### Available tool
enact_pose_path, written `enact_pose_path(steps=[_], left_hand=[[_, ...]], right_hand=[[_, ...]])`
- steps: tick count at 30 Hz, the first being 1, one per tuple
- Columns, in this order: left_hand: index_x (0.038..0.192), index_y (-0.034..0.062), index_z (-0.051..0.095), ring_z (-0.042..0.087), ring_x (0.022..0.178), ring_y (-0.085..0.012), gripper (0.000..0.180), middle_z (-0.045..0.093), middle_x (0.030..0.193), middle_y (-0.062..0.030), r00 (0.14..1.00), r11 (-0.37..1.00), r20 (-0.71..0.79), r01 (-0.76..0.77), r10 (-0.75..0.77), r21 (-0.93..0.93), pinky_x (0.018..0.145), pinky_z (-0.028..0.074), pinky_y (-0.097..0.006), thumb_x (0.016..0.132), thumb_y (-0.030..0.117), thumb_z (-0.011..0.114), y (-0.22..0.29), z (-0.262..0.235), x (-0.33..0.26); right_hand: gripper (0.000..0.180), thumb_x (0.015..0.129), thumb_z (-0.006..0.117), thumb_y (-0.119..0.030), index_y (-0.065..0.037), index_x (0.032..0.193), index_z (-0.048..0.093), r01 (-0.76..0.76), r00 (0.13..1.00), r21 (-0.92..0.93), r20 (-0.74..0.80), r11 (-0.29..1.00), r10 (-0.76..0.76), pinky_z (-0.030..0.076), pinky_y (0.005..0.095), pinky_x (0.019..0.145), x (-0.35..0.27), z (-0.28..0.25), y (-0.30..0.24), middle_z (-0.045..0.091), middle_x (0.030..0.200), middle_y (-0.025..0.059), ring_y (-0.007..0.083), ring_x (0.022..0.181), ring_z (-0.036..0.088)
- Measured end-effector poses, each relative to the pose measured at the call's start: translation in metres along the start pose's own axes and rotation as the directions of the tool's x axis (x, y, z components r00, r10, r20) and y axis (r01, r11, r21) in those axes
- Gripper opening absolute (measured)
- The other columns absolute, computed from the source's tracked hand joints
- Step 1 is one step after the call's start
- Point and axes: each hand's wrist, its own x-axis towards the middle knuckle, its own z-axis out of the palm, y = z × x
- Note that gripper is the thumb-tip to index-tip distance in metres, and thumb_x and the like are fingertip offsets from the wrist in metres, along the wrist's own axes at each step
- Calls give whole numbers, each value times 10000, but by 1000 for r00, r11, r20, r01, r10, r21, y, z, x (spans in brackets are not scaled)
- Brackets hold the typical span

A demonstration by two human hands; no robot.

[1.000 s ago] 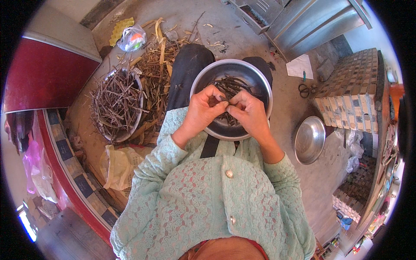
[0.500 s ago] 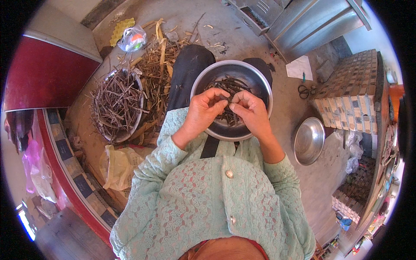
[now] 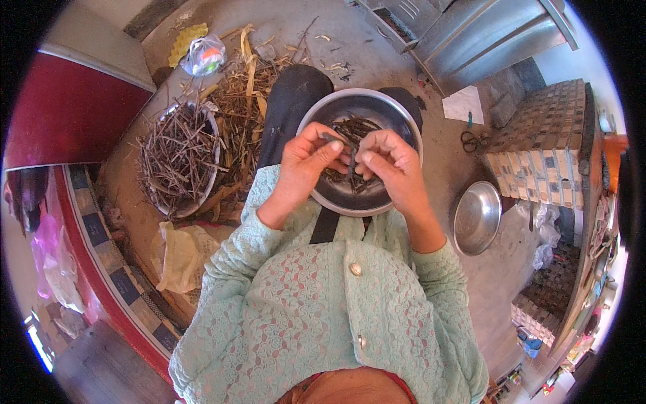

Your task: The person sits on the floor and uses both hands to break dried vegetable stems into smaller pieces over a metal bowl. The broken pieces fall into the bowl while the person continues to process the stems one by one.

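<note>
Above a round metal bowl (image 3: 308, 182) on my lap, both hands work on a thin, dark, dry-looking strip (image 3: 351, 161), perhaps a pod. My left hand (image 3: 313, 155) pinches its upper part between thumb and curled fingers. At its lower part the bent thumb and fingertips of my right hand (image 3: 390, 165) are closed on it; the exact contact is partly hidden. More dark, shrivelled strips (image 3: 356, 126) lie in the bowl beneath my hands, partly covered by them.
To my left stands a basin (image 3: 214, 155) heaped with brown dry stalks (image 3: 176, 158). Loose stalks and husks (image 3: 245, 114) cover the floor beside it. An empty metal basin (image 3: 477, 218) sits at my right, near a tiled brick structure (image 3: 538, 148). Scissors (image 3: 470, 140) and white paper (image 3: 463, 105) lie beyond.
My fingertips have moved slightly apart, and the dark strip now shows between them. My left hand has shifted a little left. The view has shifted slightly.
</note>
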Motion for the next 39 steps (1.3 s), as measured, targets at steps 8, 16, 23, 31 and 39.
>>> enact_pose_path(steps=[8, 16, 23, 31, 39], left_hand=[[1009, -10, 566, 633, 658, -208, 134, 641, 846, -138, 857, 924, -371, -269, 358, 270, 621, 549, -326, 901, 55, 520, 60, -56, -12], [1283, -50, 439, 574, 665, -98, 463, 611, 852, -76, 530, 619, -573, 111, 626, 778, 609, 483, -230, 869, 82, 599, 72, -139, -30], [1020, 16, 642, 531, 695, -51, 166, 597, 863, 4, 841, 797, -349, -150, 414, 585, 620, 450, -189, 863, 12, 587, 50, -66, -12], [953, 2, 647, 596, 737, -186, 145, 614, 817, -91, 941, 704, 248, -338, 231, 625, 641, 468, -293, 820, 58, 648, 19, -1, 0], [894, -14, 635, 597, 711, -170, 140, 623, 790, -97, 978, 693, 173, -204, 115, 691, 632, 467, -289, 793, 72, 681, 16, 9, -3]], right_hand=[[164, 799, 575, 30, -68, 928, 600, 341, 938, -599, 169, 724, -303, 497, 314, 645, 12, -9, 4, 589, 845, 84, 208, 707, 610], [71, 726, 594, -136, -120, 795, 591, 539, 838, -822, 502, 184, -211, 485, 375, 628, 11, 7, 28, 486, 823, 87, 253, 849, 567], [153, 731, 676, -86, -123, 879, 663, 443, 888, -569, 382, 693, -255, 483, 303, 646, 7, -4, 7, 551, 815, 71, 234, 779, 586], [180, 843, 659, -160, -56, 990, 645, -111, 990, 166, 99, 980, 96, 437, 206, 617, 7, -18, 8, 614, 861, -8, 63, 758, 548], [175, 841, 661, -162, -39, 962, 632, -194, 980, 167, 70, 967, 185, 430, 201, 600, 6, -15, 6, 607, 833, -12, 59, 737, 543]])
